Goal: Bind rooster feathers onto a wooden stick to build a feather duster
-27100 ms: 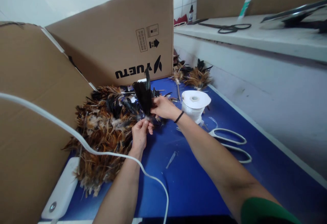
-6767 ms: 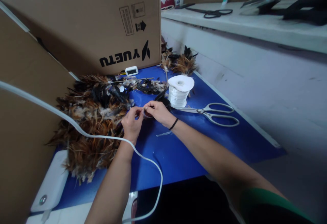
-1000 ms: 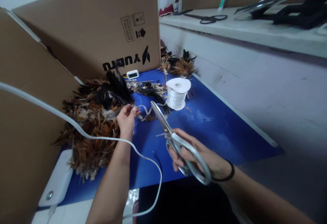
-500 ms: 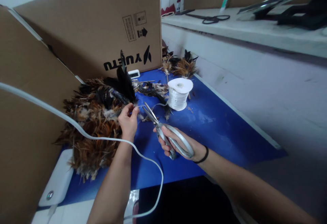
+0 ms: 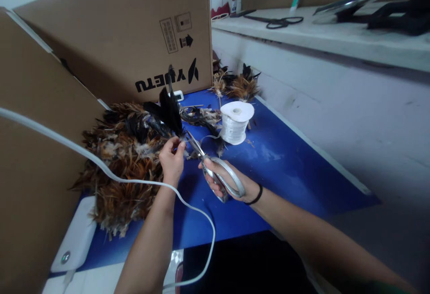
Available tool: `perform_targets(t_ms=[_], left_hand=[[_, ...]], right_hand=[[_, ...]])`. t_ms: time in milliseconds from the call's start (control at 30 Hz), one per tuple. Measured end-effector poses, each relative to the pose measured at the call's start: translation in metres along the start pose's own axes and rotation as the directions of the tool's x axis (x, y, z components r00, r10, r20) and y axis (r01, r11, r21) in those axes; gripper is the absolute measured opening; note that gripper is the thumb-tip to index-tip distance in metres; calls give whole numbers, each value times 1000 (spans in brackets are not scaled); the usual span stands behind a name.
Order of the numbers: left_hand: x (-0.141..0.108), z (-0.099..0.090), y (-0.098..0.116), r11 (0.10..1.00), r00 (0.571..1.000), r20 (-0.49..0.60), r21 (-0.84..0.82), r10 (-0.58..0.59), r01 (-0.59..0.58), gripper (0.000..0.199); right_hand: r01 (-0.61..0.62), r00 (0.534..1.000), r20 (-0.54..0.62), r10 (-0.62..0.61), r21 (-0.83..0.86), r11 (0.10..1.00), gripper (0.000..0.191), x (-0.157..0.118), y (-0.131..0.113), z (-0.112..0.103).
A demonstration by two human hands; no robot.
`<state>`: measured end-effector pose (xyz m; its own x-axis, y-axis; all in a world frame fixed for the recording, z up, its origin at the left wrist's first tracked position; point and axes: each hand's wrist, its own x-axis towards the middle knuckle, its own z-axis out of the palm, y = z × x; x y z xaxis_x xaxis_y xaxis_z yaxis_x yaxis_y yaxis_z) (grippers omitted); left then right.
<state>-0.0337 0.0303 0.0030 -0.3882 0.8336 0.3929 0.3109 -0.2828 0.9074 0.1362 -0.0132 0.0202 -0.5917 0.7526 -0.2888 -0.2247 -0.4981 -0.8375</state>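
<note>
Right hand grips scissors (spool ribboned).

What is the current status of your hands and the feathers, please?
Left hand pinching black feathers at the base. Right hand gripping scissors, blades close to left hand. White cable passing in front of left forearm.

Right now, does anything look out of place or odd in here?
The carton looks odd: its YUETU print is upside down. A white cable crosses in front of the left forearm, possibly in the way.
</note>
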Motion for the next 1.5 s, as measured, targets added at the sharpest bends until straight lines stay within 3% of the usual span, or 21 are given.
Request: perform_targets(t_ms=[200, 533, 633, 700, 767, 867, 933, 1233, 1367, 1500], left_hand=[[-1, 2, 3, 999, 1000, 8, -45, -24, 24, 28], [2, 6, 7, 879, 975, 62, -422, -215, 221, 33], [3, 6, 6, 862, 969, 66, -446, -237, 241, 36], [3, 6, 5, 853, 966, 68, -457, -249, 252, 38], [3, 5, 4, 844, 963, 72, -466, -261, 263, 40], [3, 5, 5, 834, 958, 87, -474, -274, 281, 42], [3, 5, 6, 826, 953, 102, -479, -284, 297, 45], [3, 5, 5, 809, 934, 111, -472, -339, 349, 53], [2, 5, 6, 816, 933, 105, -459, -344, 352, 51], [2, 6, 7, 815, 927, 105, -450, -359, 366, 50]], right_hand=[[36, 999, -28, -37, -35, 999, 50, -2, 0, 1], [23, 995, -91, -34, -123, 992, 48, -16, -13, -11], [17, 993, -103, -54, -326, 945, 44, -28, -22, -23], [44, 985, -111, -133, -583, 812, 40, -39, -29, -31], [30, 973, -114, -201, -801, 598, 39, -50, -34, -37], [-48, 961, -126, -247, -953, 299, 43, -65, -37, -46], [-87, 957, -127, -260, -983, 161, 46, -71, -35, -53], [-105, 962, -65, -265, -985, -138, 50, -84, -20, -83], [-79, 958, -7, -288, -968, -238, 47, -86, -19, -87], [-75, 947, 61, -314, -912, -404, 38, -87, -23, -85]])
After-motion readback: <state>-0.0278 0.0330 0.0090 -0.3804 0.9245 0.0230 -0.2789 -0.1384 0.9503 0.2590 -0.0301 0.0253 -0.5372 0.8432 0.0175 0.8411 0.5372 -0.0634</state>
